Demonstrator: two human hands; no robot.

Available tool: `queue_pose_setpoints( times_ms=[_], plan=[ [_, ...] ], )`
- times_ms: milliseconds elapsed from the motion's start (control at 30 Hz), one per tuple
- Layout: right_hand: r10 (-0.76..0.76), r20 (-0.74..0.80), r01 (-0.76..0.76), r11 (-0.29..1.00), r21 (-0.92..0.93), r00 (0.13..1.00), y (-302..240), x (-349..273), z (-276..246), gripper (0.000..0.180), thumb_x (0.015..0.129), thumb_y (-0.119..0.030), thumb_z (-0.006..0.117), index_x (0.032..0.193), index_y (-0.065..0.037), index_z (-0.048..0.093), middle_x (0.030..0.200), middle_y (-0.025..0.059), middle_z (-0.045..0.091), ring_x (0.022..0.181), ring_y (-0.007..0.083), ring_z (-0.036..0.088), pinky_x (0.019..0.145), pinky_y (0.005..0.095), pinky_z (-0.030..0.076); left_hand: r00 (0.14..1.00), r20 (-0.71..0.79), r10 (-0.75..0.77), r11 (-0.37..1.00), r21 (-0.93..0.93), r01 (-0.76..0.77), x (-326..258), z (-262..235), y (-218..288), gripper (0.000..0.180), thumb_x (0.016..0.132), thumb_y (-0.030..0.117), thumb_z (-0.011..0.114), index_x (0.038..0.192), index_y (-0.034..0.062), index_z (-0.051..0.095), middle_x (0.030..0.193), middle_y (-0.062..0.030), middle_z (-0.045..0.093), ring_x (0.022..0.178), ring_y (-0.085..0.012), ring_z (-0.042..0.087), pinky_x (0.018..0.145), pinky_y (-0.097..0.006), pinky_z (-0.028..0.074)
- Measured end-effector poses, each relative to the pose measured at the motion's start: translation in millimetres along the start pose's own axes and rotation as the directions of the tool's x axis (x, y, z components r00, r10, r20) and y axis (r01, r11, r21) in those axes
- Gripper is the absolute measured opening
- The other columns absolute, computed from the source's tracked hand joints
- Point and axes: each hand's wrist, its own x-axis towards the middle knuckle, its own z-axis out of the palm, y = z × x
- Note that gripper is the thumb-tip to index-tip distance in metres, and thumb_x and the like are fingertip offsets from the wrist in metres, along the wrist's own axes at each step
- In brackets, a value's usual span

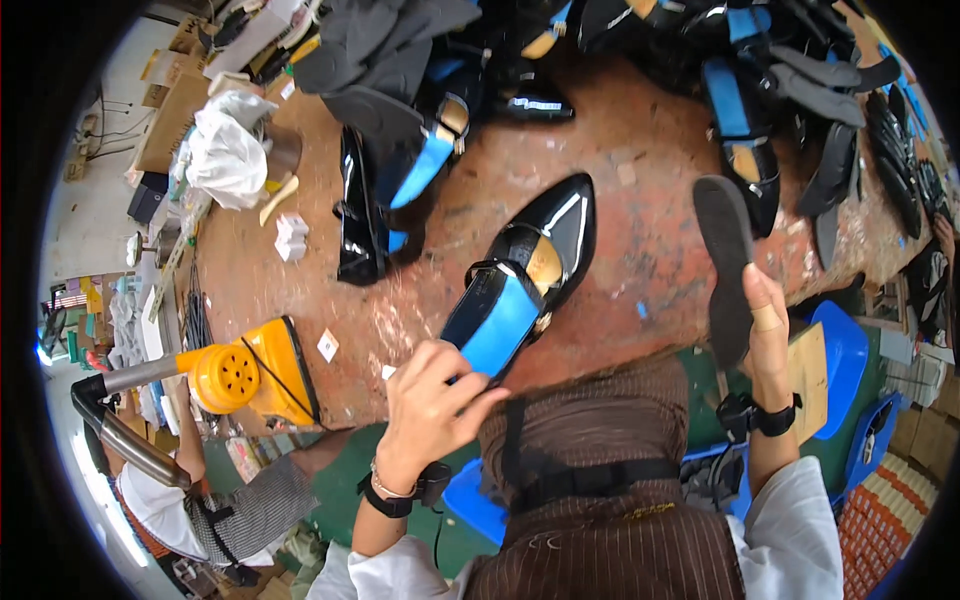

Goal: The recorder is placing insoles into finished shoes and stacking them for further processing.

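Note:
On the worktable in front of me lies a shiny black pointed shoe (572, 225), its toe pointing away and to the right. A blue strip (503, 322) covers part of its inside toward the heel, and a thin strap crosses the opening. My left hand (437, 398) is closed round the shoe's heel end. Raised at the right, my right hand (765, 320) grips a dark grey insole (724, 235) along its edge, thumb on the near face. The insole stands upright, apart from the shoe.
Behind the shoe are heaped black shoes (745, 165) and loose dark insoles (375, 120). A yellow machine (250, 370) with a hose stands at the table's left edge, near another person (190, 500). A white plastic bag (228, 150) sits at the far left. Blue stools (842, 365) flank me.

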Motion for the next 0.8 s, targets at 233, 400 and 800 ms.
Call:
queue_pose_setpoints(
  times_ms=[233, 400, 800],
  plan=[
    [-0.309, 0.609, 0.673, 0.479, -0.564, 0.73, 14.0, 17.0, 59.0, 0.037, 0.066, -0.002, 0.076, 0.103, -0.003, 0.074, 0.121, 0.0135, 0.065, 0.107, 0.0307, 0.059, 0.093, 0.043, 0.045, 0.967, 0.058, -0.247, 0.969, 0.015, 0.247, -88.6, 51.3, -58.4, 0.035, 0.073, 0.011, 0.083, 0.102, 0.0051, 0.064, 0.156, -0.0265, 0.031, 0.143, -0.0459, 0.035, 0.114, -0.052, 0.034],
    [-0.311, 0.72, 0.758, 0.473, -0.449, 0.62, 37.8, 28.1, 106.6, 0.031, 0.065, -0.007, 0.07, 0.095, -0.001, 0.075, 0.115, 0.0112, 0.067, 0.107, 0.0269, 0.06, 0.095, 0.04, 0.046, 0.883, -0.267, -0.386, 0.91, -0.268, 0.317, -93.2, 87.6, -56.4, 0.105, 0.068, 0.035, 0.091, 0.148, 0.0028, 0.032, 0.154, -0.0291, 0.034, 0.142, -0.0451, 0.035, 0.115, -0.051, 0.033],
    [-0.309, 0.777, 0.731, 0.629, -0.265, 0.548, 71.7, 24.2, 182.6, 0.033, 0.063, -0.018, 0.08, 0.09, 0.001, 0.073, 0.108, 0.0079, 0.068, 0.104, 0.0257, 0.06, 0.094, 0.038, 0.049, 0.806, -0.39, -0.445, 0.832, -0.514, 0.21, -96.9, 113.3, -57.7, 0.139, 0.066, 0.047, 0.092, 0.156, 0.0053, -0.006, 0.152, -0.0312, 0.034, 0.139, -0.0419, 0.041, 0.114, -0.049, 0.035]
  ],
)
